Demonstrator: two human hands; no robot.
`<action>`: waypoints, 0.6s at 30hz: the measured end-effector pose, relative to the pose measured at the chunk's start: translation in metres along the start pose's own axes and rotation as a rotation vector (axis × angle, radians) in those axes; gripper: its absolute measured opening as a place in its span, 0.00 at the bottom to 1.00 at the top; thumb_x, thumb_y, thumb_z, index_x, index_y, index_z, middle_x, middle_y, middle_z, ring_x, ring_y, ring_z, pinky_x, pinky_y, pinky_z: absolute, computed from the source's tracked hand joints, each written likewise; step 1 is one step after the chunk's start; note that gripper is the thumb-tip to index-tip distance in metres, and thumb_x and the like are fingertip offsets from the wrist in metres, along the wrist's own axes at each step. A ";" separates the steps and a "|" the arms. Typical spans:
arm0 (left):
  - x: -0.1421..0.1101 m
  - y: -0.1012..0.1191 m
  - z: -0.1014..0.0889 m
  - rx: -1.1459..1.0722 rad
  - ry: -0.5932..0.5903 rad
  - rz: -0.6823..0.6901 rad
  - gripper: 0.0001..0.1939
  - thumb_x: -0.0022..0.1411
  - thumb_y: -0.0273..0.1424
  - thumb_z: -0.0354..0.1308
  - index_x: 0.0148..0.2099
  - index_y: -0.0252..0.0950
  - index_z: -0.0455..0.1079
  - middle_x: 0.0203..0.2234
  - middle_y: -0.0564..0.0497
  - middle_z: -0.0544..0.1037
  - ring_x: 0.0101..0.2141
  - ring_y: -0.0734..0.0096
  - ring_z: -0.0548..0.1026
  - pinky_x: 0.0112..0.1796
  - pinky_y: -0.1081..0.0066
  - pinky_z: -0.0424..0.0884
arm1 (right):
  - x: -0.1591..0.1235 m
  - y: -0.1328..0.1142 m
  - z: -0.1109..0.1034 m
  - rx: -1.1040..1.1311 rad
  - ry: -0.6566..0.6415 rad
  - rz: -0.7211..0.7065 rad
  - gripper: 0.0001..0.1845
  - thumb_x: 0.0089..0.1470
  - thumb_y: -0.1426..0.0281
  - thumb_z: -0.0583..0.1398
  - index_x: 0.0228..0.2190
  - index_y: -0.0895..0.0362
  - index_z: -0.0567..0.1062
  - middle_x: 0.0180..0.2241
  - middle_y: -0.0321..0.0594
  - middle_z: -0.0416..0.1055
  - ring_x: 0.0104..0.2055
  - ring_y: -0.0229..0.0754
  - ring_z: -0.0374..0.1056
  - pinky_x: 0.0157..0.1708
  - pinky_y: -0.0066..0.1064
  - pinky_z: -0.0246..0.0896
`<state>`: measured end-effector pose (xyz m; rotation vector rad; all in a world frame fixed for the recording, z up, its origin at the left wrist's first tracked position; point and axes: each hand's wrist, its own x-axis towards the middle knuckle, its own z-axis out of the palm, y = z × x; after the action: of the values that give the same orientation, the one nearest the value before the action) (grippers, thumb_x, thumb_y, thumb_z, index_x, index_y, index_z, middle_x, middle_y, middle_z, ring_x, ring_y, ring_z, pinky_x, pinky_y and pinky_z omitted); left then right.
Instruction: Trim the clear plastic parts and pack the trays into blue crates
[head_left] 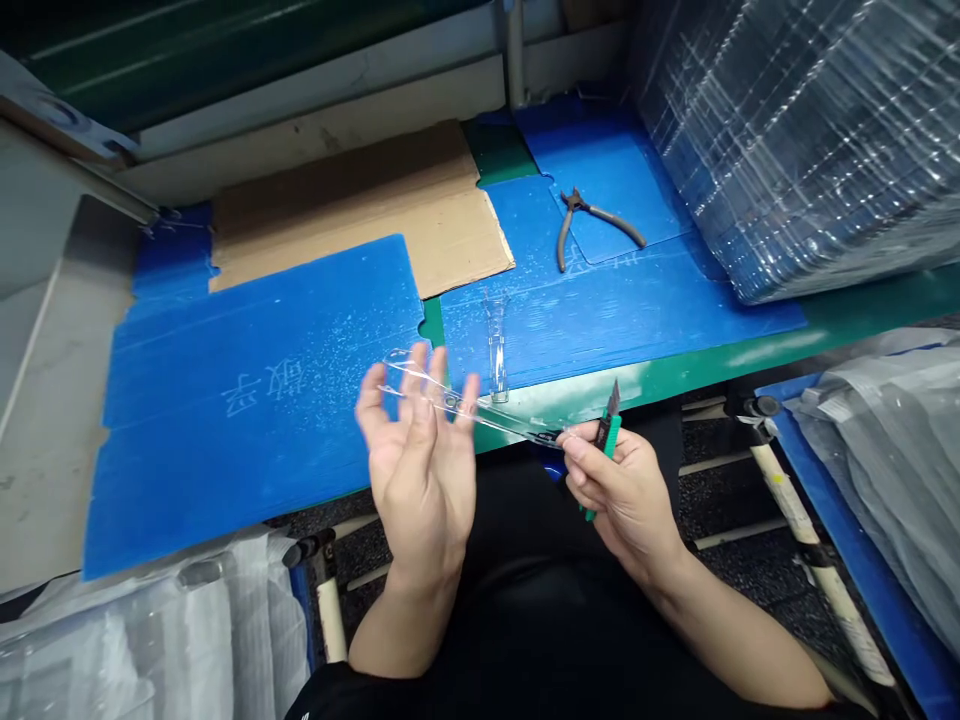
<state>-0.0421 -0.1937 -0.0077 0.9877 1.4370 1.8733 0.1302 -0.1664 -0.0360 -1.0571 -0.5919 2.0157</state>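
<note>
My left hand [420, 455] is raised over my lap with palm up and fingers spread; a long clear plastic strip [457, 403] lies across its fingertips. My right hand [611, 485] is closed, pinching the strip's right end and gripping a green-handled utility knife [606, 437] with its blade pointing up. A second clear plastic piece [496, 345] lies on the blue sheet [247, 400] just beyond my hands.
Pliers [592, 222] lie on a blue sheet at the back. A flattened cardboard piece [360, 205] sits behind. A tall stack of clear plastic trays [795, 140] fills the right. Plastic bags [885, 440] lie at right and lower left. The green table edge [750, 355] runs across.
</note>
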 end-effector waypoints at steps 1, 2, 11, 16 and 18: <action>0.001 0.001 -0.001 0.099 0.065 0.151 0.22 0.79 0.31 0.60 0.68 0.56 0.63 0.75 0.52 0.62 0.76 0.58 0.60 0.73 0.44 0.65 | 0.001 0.001 -0.002 -0.045 0.056 -0.079 0.18 0.53 0.59 0.78 0.33 0.59 0.82 0.18 0.27 0.61 0.17 0.26 0.45 0.17 0.22 0.40; 0.002 0.002 -0.003 0.229 0.103 0.335 0.28 0.74 0.29 0.66 0.70 0.55 0.63 0.76 0.52 0.60 0.77 0.57 0.57 0.75 0.45 0.59 | 0.002 0.000 -0.004 -0.115 0.106 -0.175 0.16 0.54 0.59 0.78 0.33 0.58 0.84 0.18 0.27 0.61 0.18 0.28 0.48 0.17 0.23 0.45; 0.008 0.011 -0.004 0.772 -0.783 0.482 0.08 0.77 0.23 0.54 0.52 0.38 0.72 0.37 0.48 0.82 0.38 0.64 0.79 0.48 0.62 0.73 | -0.004 -0.036 -0.001 -0.787 -0.236 -0.901 0.07 0.67 0.74 0.67 0.44 0.53 0.85 0.31 0.36 0.78 0.27 0.37 0.69 0.28 0.30 0.66; 0.010 0.004 -0.017 0.770 -0.668 0.496 0.05 0.79 0.26 0.52 0.50 0.37 0.69 0.34 0.48 0.75 0.34 0.65 0.70 0.38 0.65 0.64 | -0.007 -0.048 -0.005 -1.036 -0.213 -0.761 0.22 0.71 0.65 0.66 0.62 0.53 0.72 0.46 0.44 0.77 0.42 0.42 0.76 0.39 0.32 0.72; 0.013 0.000 -0.024 0.818 -0.646 0.558 0.08 0.82 0.32 0.50 0.47 0.37 0.69 0.31 0.49 0.73 0.32 0.65 0.68 0.36 0.64 0.61 | -0.010 -0.051 -0.010 -1.149 -0.262 -0.731 0.13 0.76 0.66 0.59 0.59 0.54 0.72 0.45 0.44 0.76 0.43 0.42 0.75 0.42 0.32 0.71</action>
<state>-0.0695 -0.1961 -0.0085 2.3173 1.5962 1.0129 0.1629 -0.1434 -0.0017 -0.9200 -2.0657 1.0695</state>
